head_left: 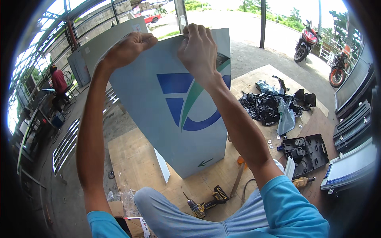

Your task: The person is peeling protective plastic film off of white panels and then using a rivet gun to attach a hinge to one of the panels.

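Observation:
A tall pale-grey sign panel (158, 119) with a blue and green logo and a small green arrow stands upright in front of me, its lower end on a plywood sheet (127, 154). My left hand (133, 47) is closed at the panel's upper left edge, fingers curled in. Farther right along the same top edge, my right hand (198, 49) grips with its fingers bent over the rim. What lies behind the panel's edge under my fingertips is hidden. Near my knees a yellow and black cordless drill (200, 208) lies on the plywood.
Crumpled black plastic (264, 109) lies to the right, with an open black tool case (303, 152) nearer me. Another yellow power tool (302, 182) is by my right elbow. A metal grille (67, 142) lies at left; a seated person (58, 85) is beyond. Motorcycles (307, 39) stand far right.

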A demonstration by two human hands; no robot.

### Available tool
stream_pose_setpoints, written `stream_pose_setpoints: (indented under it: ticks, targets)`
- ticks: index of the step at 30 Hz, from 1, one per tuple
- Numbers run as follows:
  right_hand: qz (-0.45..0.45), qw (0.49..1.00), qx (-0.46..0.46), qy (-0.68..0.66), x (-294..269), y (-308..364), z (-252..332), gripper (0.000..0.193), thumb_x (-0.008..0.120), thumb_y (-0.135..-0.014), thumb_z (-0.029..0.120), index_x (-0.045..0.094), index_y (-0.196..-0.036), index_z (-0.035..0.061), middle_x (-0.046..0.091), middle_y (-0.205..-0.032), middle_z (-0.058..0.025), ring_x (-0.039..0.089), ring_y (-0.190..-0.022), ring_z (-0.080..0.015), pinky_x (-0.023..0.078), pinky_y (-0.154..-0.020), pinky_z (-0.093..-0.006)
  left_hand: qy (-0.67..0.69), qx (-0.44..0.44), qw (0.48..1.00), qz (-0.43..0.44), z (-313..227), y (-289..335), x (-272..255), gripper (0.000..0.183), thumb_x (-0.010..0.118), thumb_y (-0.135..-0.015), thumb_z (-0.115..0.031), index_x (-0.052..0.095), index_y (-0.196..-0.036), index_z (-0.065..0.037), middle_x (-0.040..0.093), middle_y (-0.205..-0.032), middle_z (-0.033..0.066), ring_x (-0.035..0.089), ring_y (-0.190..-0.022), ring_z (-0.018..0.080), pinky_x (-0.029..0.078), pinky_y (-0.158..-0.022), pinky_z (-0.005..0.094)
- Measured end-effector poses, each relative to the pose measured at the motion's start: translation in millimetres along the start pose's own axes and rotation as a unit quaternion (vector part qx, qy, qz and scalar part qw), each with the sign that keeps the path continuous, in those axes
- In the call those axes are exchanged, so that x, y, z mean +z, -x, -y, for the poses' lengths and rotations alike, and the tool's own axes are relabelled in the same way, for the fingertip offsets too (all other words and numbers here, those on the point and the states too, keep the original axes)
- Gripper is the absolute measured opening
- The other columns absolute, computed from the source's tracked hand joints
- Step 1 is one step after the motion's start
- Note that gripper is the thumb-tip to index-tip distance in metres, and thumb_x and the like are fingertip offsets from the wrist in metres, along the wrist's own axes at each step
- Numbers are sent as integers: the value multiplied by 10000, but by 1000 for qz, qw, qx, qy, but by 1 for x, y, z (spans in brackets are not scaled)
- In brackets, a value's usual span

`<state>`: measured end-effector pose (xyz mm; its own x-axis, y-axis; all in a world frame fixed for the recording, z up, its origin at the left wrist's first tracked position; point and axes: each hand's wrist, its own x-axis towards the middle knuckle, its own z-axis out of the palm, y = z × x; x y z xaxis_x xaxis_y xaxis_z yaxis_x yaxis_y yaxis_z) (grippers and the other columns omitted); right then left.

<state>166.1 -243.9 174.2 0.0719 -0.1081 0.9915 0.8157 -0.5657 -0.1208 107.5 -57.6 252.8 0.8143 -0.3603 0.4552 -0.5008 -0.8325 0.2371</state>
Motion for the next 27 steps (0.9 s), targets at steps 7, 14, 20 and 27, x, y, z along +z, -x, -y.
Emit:
stream_pose_setpoints:
  ticks: [7,14,20,27]
  targets:
    - [49,994,53,-85,-14,19,3,128,562,-672,-9,573,-799,-13,603,-796,-170,575,-810,-313,467,-777,-397,2,34,999,-11,6,-5,1,396,479,-958,-374,622,-877,-13,616,-733,5,553,-670,42,471,-658,226]
    - [160,984,-14,-83,-30,43,-4,173,547,-637,-53,604,-788,10,578,-892,-153,529,-923,-283,398,-877,-396,43,19,999,23,2,-11,-1,404,499,-946,-384,630,-889,-6,614,-728,17,551,-643,51,471,-635,229]
    - [24,996,-69,-58,-39,42,28,401,628,-694,45,523,-1079,3,479,-1055,-182,459,-961,-328,382,-842,-433,-25,-70,997,15,8,-9,-8,509,495,-915,-437,626,-1115,12,675,-916,118,625,-910,204,454,-876,329]
    - [33,995,-56,-71,-3,29,68,695,744,-715,319,423,-1208,-52,478,-1019,-176,440,-925,-300,334,-856,-431,58,-64,996,-3,-10,-3,-9,519,469,-926,-495,615,-1097,-28,641,-846,44,593,-767,87,472,-728,242]
